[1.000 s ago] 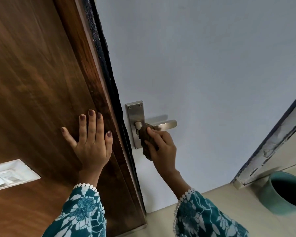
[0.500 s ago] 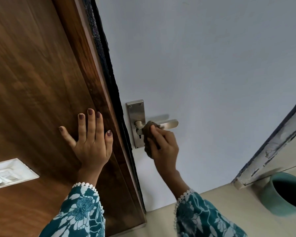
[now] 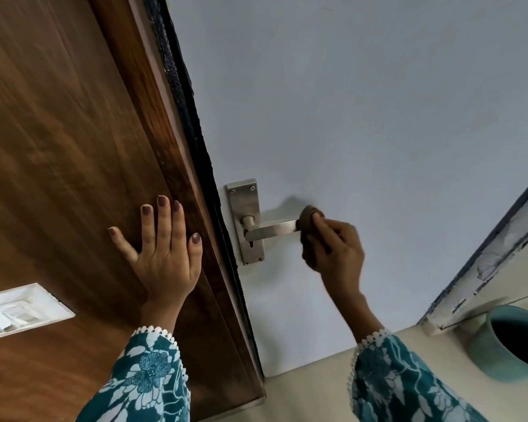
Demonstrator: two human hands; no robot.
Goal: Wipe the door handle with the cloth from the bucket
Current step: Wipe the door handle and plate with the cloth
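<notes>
- The door handle (image 3: 270,230) sits right around the middle of the frame, a brushed-metal lever sticking out to the right from a tall metal backplate (image 3: 246,222) with a keyhole under the lever.
- The cloth (image 3: 308,222) is a small brown wad, bunched up and wrapped over the far right tip of the lever, so most of the lever's length is bare and visible.
- The right hand (image 3: 337,249) has its fingers curled closed around that cloth, pinching it onto the lever's end, just right of centre.
- The handle is mounted on a pale grey-white door (image 3: 363,117) that fills the upper right of the frame; a faint shadow of the lever falls on it just above.
- The left hand (image 3: 165,254) is flat and wide open, fingers spread, palm pressed on the dark wooden panel (image 3: 58,147) in the left half of the frame, holding nothing.
- Both wrists come out of teal floral sleeves (image 3: 150,376) with white trim, at the bottom of the frame.
- The bucket (image 3: 497,351), teal and round, sits on the floor at the lower right, well apart from the handle. Can't tell what's inside, it's just dark.
- A white switch plate (image 3: 19,312) is on the wood panel at the lower left edge.
</notes>
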